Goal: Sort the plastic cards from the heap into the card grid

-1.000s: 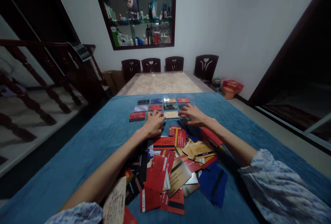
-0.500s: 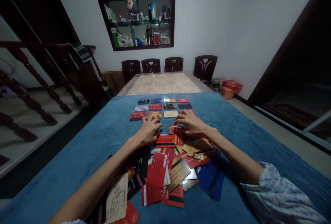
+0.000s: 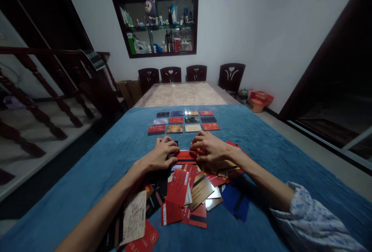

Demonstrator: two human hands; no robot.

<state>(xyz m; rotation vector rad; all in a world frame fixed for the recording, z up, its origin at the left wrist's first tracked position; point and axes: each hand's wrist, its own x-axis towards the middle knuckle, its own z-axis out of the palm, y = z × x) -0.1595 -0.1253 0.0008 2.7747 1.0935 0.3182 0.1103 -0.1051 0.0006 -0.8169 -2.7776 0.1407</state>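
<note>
My left hand (image 3: 161, 154) is bent over the upper left of a loose heap of bank cards. A dark card (image 3: 175, 143) shows at its fingertips, and the fingers appear closed on it. Between my hands lies a red card with a black stripe (image 3: 186, 157). My right hand (image 3: 210, 148) curls over the heap's upper right, its fingers drawn together on a red and yellow card (image 3: 200, 151) that they mostly cover. Below my hands the heap shows red cards (image 3: 178, 186), a gold card (image 3: 201, 192) and blue cards (image 3: 236, 199).
Beyond my hands, small card stacks stand in three rows, among them a red stack (image 3: 211, 126) and a cream one (image 3: 193, 128). A blue cloth (image 3: 116, 166) covers the near table. A worn cream card (image 3: 134, 217) lies under my left forearm. Chairs (image 3: 231, 76) stand behind.
My left hand has moved down slightly and its fingers have drawn in, uncovering the gold stack. My right hand has come left and lower, closing over the red and yellow card.
</note>
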